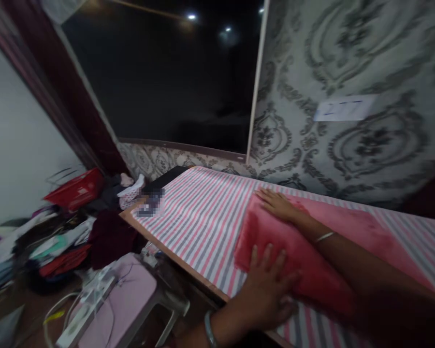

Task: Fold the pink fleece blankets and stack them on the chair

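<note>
A folded red-pink cloth point(308, 251), soft-looking like a towel or blanket, lies on a striped sheet point(199, 208) of pink, grey and white. My left hand point(268, 287) rests on its near edge with the fingers spread. Farther back, my right hand point(278, 205) lies flat near the cloth's far left corner, fingers stretched out. Neither hand grips the fabric. To the right, part of the cloth spreads flat behind my right forearm.
The sheet covers a table with a wooden edge point(181, 258). A dark screen point(174, 82) hangs on the patterned wall. At left are a pink stool point(119, 304) with a power strip point(83, 314), heaped clothes point(65, 251) and a red basket point(76, 188). A blurred dark item sits on the table's left corner.
</note>
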Available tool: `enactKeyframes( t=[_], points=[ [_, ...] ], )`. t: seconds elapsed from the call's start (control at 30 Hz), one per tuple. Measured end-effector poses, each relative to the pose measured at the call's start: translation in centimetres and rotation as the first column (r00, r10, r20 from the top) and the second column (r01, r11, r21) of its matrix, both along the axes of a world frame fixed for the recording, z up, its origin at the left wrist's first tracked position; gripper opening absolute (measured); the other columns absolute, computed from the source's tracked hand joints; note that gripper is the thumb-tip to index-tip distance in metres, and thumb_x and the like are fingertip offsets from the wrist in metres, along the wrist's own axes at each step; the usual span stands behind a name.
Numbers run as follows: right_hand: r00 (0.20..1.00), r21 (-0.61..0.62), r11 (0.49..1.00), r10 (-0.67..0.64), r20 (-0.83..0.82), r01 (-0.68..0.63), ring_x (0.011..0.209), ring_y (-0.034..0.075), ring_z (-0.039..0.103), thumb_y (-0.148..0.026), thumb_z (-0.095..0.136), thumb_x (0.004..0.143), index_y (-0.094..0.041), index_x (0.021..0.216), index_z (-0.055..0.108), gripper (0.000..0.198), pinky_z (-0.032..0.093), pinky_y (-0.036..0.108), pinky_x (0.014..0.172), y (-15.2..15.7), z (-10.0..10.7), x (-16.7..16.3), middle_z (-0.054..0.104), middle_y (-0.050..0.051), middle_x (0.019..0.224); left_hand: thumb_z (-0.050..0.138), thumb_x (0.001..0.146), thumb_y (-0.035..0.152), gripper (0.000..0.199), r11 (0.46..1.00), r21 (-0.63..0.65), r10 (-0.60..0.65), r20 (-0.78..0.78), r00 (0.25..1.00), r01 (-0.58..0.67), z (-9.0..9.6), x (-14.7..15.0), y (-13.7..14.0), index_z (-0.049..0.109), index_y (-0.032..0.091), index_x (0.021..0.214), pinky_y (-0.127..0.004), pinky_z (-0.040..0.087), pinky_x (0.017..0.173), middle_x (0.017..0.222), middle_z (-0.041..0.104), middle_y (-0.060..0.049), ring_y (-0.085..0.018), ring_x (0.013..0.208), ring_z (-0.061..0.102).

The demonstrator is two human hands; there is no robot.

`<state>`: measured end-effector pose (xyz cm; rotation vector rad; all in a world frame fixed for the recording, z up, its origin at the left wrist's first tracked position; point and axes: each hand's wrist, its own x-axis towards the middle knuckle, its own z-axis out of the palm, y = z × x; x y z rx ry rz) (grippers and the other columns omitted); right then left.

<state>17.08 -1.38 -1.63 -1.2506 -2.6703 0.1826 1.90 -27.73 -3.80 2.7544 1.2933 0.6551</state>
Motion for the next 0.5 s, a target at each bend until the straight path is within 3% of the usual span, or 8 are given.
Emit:
enactKeyframes(
  t=[0.13,0.23,0.37,0.5],
  points=[
    [0.999,-0.020,1.000,0.005,-0.047,-0.006,0.154,0.027,0.021,-0.058,0.028,0.103,-0.029,0.161,0.027,0.065,0.023,0.055,0.122,-4.4,2.3,4.9,0.021,0.007,0.167,0.063,0.088,0.043,0.080,1.000,0.017,0.014,-0.031,0.999,-0.014,-0.6,0.1,1.0,0.028,0.033,0.160,-0.071,0.015,0.119,0.170,0.017,-0.009,-0.040,0.155,0.011],
    [0.999,-0.029,1.000,-0.002,-0.039,0.000,0.154,0.028,0.017,-0.061,0.028,0.104,-0.033,0.160,0.029,0.063,0.018,0.060,0.121,-9.0,3.0,10.3,0.020,0.006,0.167,0.062,0.088,0.038,0.077,0.998,0.064,0.001,-0.065,0.998,0.003,0.6,1.7,1.6,0.032,0.027,0.158,-0.070,0.012,0.120,0.169,0.018,-0.012,-0.040,0.156,0.009],
    [0.996,-0.055,0.995,-0.087,-0.008,0.086,0.154,0.031,0.017,-0.062,0.032,0.103,-0.032,0.158,0.035,0.062,0.013,0.064,0.120,-13.6,3.5,16.6,0.022,0.008,0.167,0.055,0.094,0.041,0.068,0.974,0.055,-0.212,-0.134,0.968,0.221,3.5,6.2,2.0,0.036,0.021,0.155,-0.065,0.014,0.123,0.164,0.033,-0.015,-0.035,0.154,0.022],
    [0.992,-0.042,0.992,-0.121,0.038,0.122,0.153,0.034,0.018,-0.058,0.036,0.103,-0.028,0.157,0.038,0.062,0.014,0.064,0.120,-14.5,3.4,19.9,0.024,0.010,0.166,0.053,0.096,0.045,0.064,0.924,0.014,-0.372,-0.190,0.909,0.382,5.3,10.7,3.3,0.040,0.019,0.153,-0.063,0.018,0.123,0.159,0.041,-0.017,-0.033,0.152,0.028]
  ],
)
